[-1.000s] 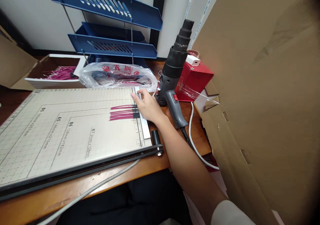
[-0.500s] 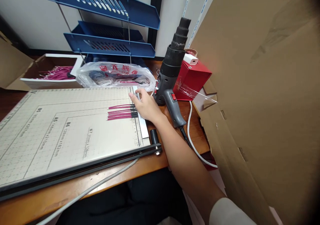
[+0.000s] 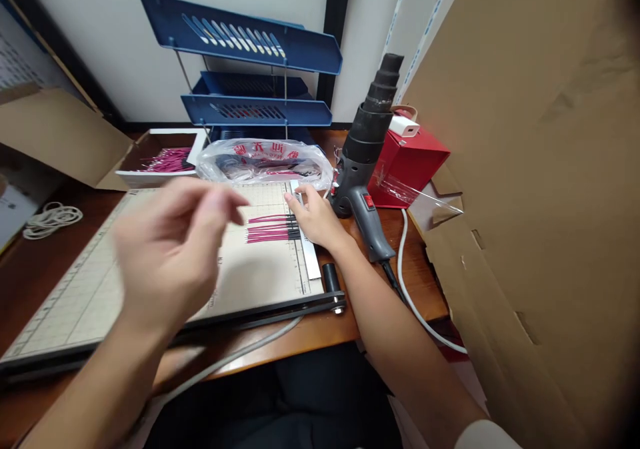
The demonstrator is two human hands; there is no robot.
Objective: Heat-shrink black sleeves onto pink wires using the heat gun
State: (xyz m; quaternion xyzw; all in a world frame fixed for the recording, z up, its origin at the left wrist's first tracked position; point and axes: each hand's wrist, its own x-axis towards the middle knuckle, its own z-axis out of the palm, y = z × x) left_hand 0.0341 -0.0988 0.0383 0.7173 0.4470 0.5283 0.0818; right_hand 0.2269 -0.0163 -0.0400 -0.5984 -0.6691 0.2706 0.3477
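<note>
A tall cardboard sheet [image 3: 525, 169] stood well to the right of both hands' fingers. The brown table [image 3: 320, 332] spread below them, and on it the paper cutter [image 3: 265, 272] lay flat, its pale board running beneath the left fingers and up to the right ones. Beyond the fingers of both hands stood the blue rack [image 3: 307, 112], with its trays one above another. The grey-and-black heat gun [image 3: 363, 146] stood nozzle up, just to the right of the right fingers, and the red box [image 3: 413, 162] sat behind it, farther from them. A clear plastic bag [image 3: 260, 159] with red print lay just past the right fingertips, toward the rack; the open box [image 3: 165, 178] of pink wires stood to its left, past the left fingers.

The left hand [image 3: 170, 249] was blurred above the board, fingers curled with the thumb near them; whether they gripped anything, I could not tell. The right hand [image 3: 320, 222] had its fingers open, thumb and forefinger apart, resting at the white strip [image 3: 311, 256] along the cutter's edge. The row of pink wires [image 3: 265, 229] lay on the board just below and left of the right fingers, black ends toward that hand
</note>
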